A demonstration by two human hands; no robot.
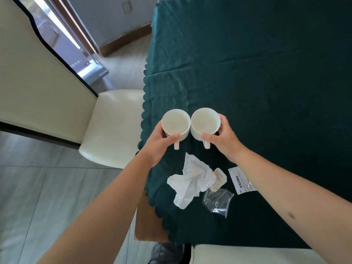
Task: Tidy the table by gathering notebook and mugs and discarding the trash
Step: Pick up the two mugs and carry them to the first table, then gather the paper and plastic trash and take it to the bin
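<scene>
Two empty white mugs stand side by side near the left edge of the table, handles pointing toward me. My left hand (160,144) grips the left mug (176,123) around its body. My right hand (224,139) grips the right mug (205,121) the same way. Closer to me lie a crumpled white tissue (190,180), a small blister pack (219,180), a clear plastic bag (218,201) and a white printed sachet (241,181), partly hidden by my right forearm. No notebook is in view.
A dark green cloth (257,73) with a scalloped edge covers the table. A cream chair (112,126) stands at the table's left side. Another cream seat (247,254) is at the near edge. A bare wooden table corner (146,221) shows below the cloth.
</scene>
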